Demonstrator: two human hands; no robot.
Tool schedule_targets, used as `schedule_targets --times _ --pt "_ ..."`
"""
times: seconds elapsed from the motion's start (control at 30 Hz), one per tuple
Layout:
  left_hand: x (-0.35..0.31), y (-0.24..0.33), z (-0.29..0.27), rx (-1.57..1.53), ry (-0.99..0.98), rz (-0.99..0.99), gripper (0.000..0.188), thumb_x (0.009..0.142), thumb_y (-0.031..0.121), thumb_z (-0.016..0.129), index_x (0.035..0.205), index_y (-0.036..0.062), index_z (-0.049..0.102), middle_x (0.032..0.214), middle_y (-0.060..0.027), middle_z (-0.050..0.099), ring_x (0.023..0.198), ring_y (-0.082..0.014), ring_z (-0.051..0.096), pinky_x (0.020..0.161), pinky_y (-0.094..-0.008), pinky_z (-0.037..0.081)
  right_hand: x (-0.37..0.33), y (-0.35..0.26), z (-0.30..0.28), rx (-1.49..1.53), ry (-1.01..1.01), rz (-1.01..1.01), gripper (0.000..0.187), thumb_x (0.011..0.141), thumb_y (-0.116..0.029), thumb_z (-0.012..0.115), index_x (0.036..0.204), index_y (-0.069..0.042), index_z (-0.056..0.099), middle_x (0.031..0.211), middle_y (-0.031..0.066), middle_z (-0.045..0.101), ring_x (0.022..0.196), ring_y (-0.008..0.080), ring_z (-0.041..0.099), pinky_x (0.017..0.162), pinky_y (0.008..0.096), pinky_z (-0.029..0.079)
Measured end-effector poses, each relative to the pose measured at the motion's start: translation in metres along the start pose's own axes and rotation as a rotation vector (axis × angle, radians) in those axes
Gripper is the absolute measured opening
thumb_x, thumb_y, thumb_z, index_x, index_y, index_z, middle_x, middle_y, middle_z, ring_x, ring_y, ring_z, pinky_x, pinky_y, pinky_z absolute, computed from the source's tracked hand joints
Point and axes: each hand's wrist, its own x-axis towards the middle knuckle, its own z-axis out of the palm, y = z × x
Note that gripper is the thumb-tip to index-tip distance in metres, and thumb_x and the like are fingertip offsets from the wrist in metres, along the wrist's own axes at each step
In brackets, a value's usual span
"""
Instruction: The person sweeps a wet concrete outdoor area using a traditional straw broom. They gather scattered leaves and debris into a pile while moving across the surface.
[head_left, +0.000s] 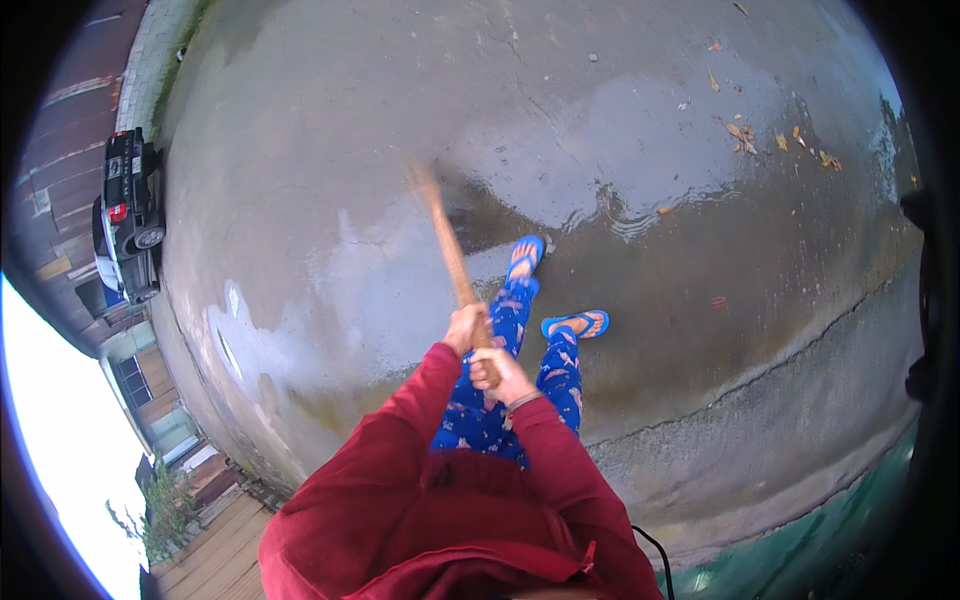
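Note:
Both my hands are wrapped round a long brown stick broom (455, 258) that slants forward and a little left over the wet concrete. My left hand (465, 328) grips it farther along the shaft. Close behind, my right hand (503, 373) holds it near the top end, with a thin band on that wrist. The broom's far end is smeared by motion, so I cannot tell whether it touches the ground. It passes just left of my feet in blue flip-flops (577, 324).
A shallow puddle (600, 150) spreads ahead over the concrete, with fallen leaves (742, 137) at the far right. A dark pickup truck (128, 185) stands at the far left by rusty metal sheeting. A low concrete ledge (740, 440) runs along the right. Wooden planks (215, 555) lie at the lower left.

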Motion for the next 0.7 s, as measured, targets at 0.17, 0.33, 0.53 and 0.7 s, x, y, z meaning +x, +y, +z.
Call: schedule_targets --times 0.17,0.33,0.53,0.7 --pt "0.024 -0.002 0.183 0.632 -0.260 0.365 0.011 0.066 0.012 0.060 0.062 0.0034 0.053 0.056 -0.0033 0.051 0.050 -0.0100 0.051 0.043 -0.0271 0.043 -0.090 -0.067 -0.022 0.243 0.151 -0.536 0.011 0.070 -0.007 0.052 0.066 -0.010 0.041 0.052 -0.0052 0.038 0.039 0.0044 0.035 0.032 0.0181 0.027" --pt "0.008 0.071 0.296 0.566 -0.753 0.336 0.015 0.061 0.004 0.056 0.070 -0.0011 0.046 0.051 -0.0049 0.047 0.038 -0.0143 0.048 0.032 -0.0285 0.039 -0.094 -0.152 0.020 0.099 0.297 -0.874 0.005 0.072 -0.008 0.049 0.075 -0.007 0.046 0.052 -0.0034 0.041 0.039 0.0070 0.039 0.032 0.0209 0.033" --pt "-0.034 0.147 0.204 0.448 -0.667 0.377 0.036 0.067 0.009 0.055 0.100 0.0048 0.040 0.051 -0.0008 0.043 0.038 -0.0100 0.042 0.033 -0.0262 0.035 -0.023 -0.118 0.093 -0.078 0.403 -0.893 0.007 0.069 -0.003 0.049 0.063 -0.001 0.046 0.049 0.0065 0.047 0.033 0.0171 0.046 0.029 0.0291 0.039" --pt "-0.026 0.187 0.079 0.396 -0.099 0.322 0.010 0.068 0.005 0.054 0.076 0.0016 0.050 0.053 -0.0033 0.048 0.040 -0.0135 0.046 0.037 -0.0286 0.041 0.021 -0.092 0.132 -0.130 0.083 -0.293 0.010 0.068 -0.007 0.052 0.063 -0.005 0.044 0.050 0.0032 0.043 0.038 0.0133 0.043 0.032 0.0262 0.033"
